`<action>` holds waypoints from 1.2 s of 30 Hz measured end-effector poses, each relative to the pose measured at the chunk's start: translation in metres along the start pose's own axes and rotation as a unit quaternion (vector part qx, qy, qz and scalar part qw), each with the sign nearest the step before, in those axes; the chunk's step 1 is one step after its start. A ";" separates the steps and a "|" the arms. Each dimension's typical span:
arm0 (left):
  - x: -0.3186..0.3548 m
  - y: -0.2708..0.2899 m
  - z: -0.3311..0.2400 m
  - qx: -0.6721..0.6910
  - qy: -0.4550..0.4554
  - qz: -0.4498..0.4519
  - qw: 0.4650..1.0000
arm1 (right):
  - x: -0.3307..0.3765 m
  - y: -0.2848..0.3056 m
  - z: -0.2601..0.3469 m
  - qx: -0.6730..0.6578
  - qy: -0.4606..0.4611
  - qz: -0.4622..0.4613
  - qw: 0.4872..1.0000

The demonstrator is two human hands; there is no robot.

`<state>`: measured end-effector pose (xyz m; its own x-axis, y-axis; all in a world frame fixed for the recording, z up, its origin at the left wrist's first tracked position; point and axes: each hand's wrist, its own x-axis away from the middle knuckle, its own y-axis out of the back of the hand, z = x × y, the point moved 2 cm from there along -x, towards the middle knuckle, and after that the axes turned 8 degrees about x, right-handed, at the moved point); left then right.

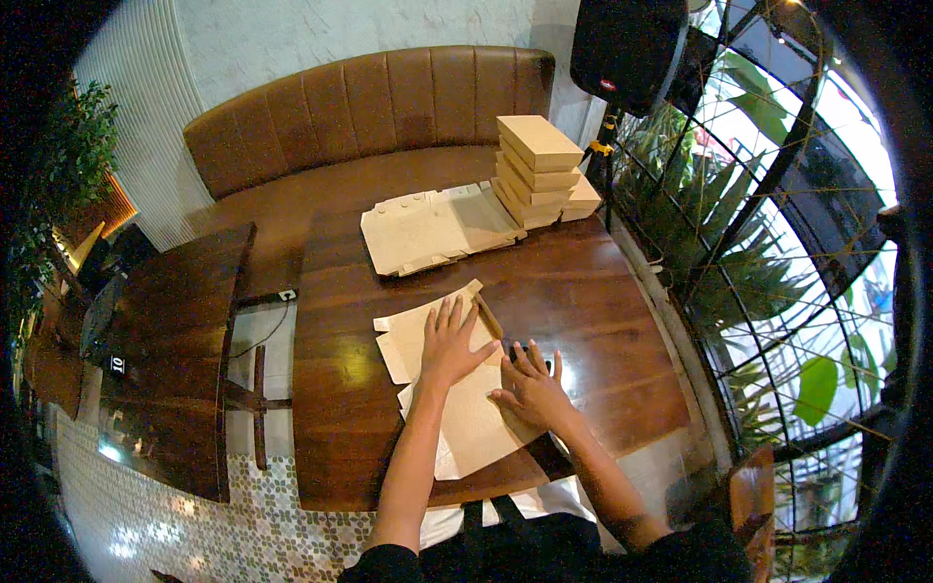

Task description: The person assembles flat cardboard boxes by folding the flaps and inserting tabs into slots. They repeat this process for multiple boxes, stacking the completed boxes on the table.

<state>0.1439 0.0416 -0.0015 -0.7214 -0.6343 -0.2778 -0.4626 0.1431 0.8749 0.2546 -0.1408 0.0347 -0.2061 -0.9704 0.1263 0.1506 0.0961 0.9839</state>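
A flat, unfolded cardboard box blank [465,418] lies on the dark wooden table [583,301] in front of me. My left hand [449,340] presses flat on its upper part with fingers spread. On the blank's right edge rests my right hand [530,387], fingers also spread, palm down. A folded flap of the blank [486,313] stands up a little between the two hands. Neither hand grips anything.
A pile of flat box blanks [432,228] lies at the table's far edge. Beside it stands a stack of folded cardboard boxes [537,170]. A brown leather bench [369,107] runs behind, a second table [175,350] is at left, a black speaker [627,49] and window plants at right.
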 end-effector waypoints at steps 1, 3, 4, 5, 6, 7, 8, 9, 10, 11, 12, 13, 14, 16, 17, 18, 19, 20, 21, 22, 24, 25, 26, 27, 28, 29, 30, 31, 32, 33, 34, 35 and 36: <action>0.000 0.000 -0.001 -0.002 -0.001 0.002 1.000 | -0.003 0.001 0.000 -0.008 0.005 -0.019 1.000; 0.000 0.000 -0.001 -0.008 -0.005 0.004 1.000 | -0.013 0.001 -0.001 0.002 0.012 -0.059 0.998; 0.000 0.000 -0.002 -0.013 -0.006 0.004 1.000 | -0.017 0.001 0.000 -0.019 0.016 -0.068 0.997; 0.000 0.000 -0.001 -0.026 0.003 0.021 0.999 | -0.021 0.000 0.001 -0.025 0.012 -0.066 0.997; 0.000 0.001 -0.001 -0.015 -0.007 0.014 1.000 | -0.023 0.000 0.002 -0.026 0.006 -0.053 0.998; 0.000 0.000 0.000 -0.013 -0.006 0.023 1.000 | -0.023 0.000 0.002 -0.011 0.013 -0.052 0.999; 0.001 0.000 0.001 -0.008 -0.005 0.032 0.999 | -0.021 -0.001 0.002 0.010 0.017 -0.038 0.999; 0.001 -0.001 0.001 -0.006 -0.006 0.030 1.000 | -0.019 -0.001 0.001 0.042 0.015 -0.015 0.999; 0.001 -0.001 0.002 -0.004 -0.008 0.028 1.000 | -0.015 -0.002 0.001 0.034 0.023 -0.010 0.999; 0.001 -0.002 0.002 -0.011 -0.005 0.036 0.999 | -0.012 -0.003 0.000 0.037 0.024 0.004 0.999; 0.001 -0.002 0.002 -0.007 -0.010 0.026 1.000 | -0.009 -0.004 -0.002 0.039 0.033 0.002 0.999; 0.000 -0.003 0.002 -0.010 -0.010 0.027 1.000 | -0.009 -0.005 -0.003 0.043 0.029 -0.011 0.999; 0.000 -0.004 0.002 -0.016 -0.018 0.017 1.000 | -0.012 -0.006 -0.003 0.045 0.033 -0.042 0.998; 0.000 -0.004 0.002 -0.020 -0.012 0.022 0.999 | -0.020 -0.009 -0.002 0.028 0.033 -0.069 0.997; 0.000 -0.004 0.003 -0.031 -0.010 0.026 0.999 | -0.025 -0.010 0.000 0.010 0.027 -0.066 0.997; -0.001 -0.003 0.004 -0.035 -0.007 0.014 0.999 | -0.030 -0.010 0.001 0.001 0.018 -0.069 0.997; -0.002 0.000 0.005 -0.025 -0.014 0.008 1.000 | -0.033 -0.009 0.003 0.011 0.027 -0.072 0.997; -0.002 0.000 0.005 -0.021 -0.012 0.016 1.000 | -0.031 -0.008 0.006 0.031 0.031 -0.075 0.996; -0.002 -0.001 0.007 -0.024 -0.003 0.035 0.999 | -0.029 -0.008 0.006 0.065 0.021 -0.041 0.997; -0.003 0.000 0.008 -0.022 -0.002 0.046 0.999 | -0.024 -0.004 0.003 0.043 0.039 -0.052 0.997; -0.005 0.001 0.012 -0.015 -0.001 0.035 0.999 | -0.010 0.001 -0.007 0.029 0.058 -0.015 0.998; -0.005 0.001 0.013 -0.016 0.007 0.043 0.999 | -0.009 0.004 -0.015 -0.023 0.032 -0.020 0.999; -0.008 0.001 0.016 -0.023 0.005 0.041 0.999 | -0.007 0.005 -0.022 -0.073 0.011 -0.031 0.997; -0.010 0.003 0.018 0.014 -0.004 0.005 1.000 | -0.006 0.004 -0.027 -0.125 -0.011 -0.041 0.991; -0.011 0.003 0.019 0.017 -0.003 0.001 1.000 | -0.006 0.004 -0.031 -0.175 -0.025 -0.125 0.976; -0.012 0.004 0.021 0.012 0.000 -0.003 1.000 | -0.006 0.001 -0.031 -0.176 -0.038 -0.142 0.973; -0.013 0.004 0.022 0.018 0.001 0.002 1.000 | -0.008 -0.003 -0.031 -0.177 -0.050 -0.167 0.969; -0.013 0.004 0.023 0.019 0.006 0.009 1.000 | -0.009 -0.007 -0.029 -0.178 -0.063 -0.193 0.963; -0.014 0.005 0.023 0.019 0.009 0.013 1.000 | -0.010 -0.009 -0.026 -0.136 -0.054 -0.215 0.965; -0.015 0.006 0.024 0.029 0.014 0.017 0.999 | -0.011 -0.011 -0.023 -0.136 -0.053 -0.230 0.962; -0.015 0.006 0.024 0.040 0.019 0.022 0.999 | -0.011 -0.012 -0.020 -0.133 -0.060 -0.239 0.960; -0.015 0.006 0.025 0.046 0.028 0.035 0.998 | -0.011 -0.012 -0.019 -0.128 -0.084 -0.226 0.962; -0.014 0.007 0.026 0.065 0.020 0.026 0.997 | -0.011 -0.010 -0.020 -0.191 -0.083 -0.217 0.954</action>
<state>0.1379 0.0711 -0.0016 -0.7267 -0.6527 -0.2144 -0.4890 0.2723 0.8287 0.2742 -0.1357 0.0210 -0.4749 -0.8485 -0.2337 0.3498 -0.4256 0.8345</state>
